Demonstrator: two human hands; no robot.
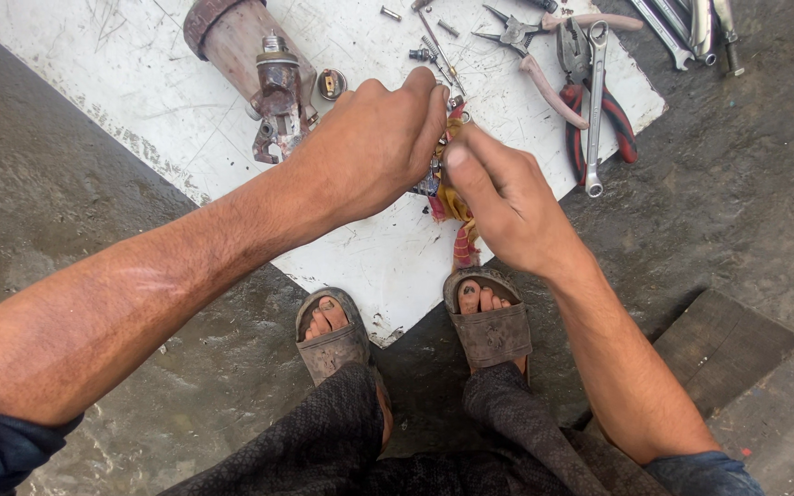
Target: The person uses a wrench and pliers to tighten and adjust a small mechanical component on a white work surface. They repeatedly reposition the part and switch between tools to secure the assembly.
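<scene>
My left hand (pixel 374 147) and my right hand (pixel 498 197) meet over a white board (pixel 140 83) on the floor. Between them they grip a small wound part with red and yellow wires (pixel 452 204), mostly hidden by the fingers; wire ends hang down below it. My left fingers curl over its top, while my right thumb and fingers pinch its right side. A rusty cylindrical motor housing (pixel 250 64) lies on the board just left of my left hand.
Pink-handled pliers (pixel 535 69), red-handled pliers (pixel 613 115) and a spanner (pixel 595 110) lie at the board's right edge. More spanners (pixel 691 28) rest on the grey floor. Small screws (pixel 415 32) are scattered at the top. My sandalled feet (pixel 411 331) stand at the board's near corner.
</scene>
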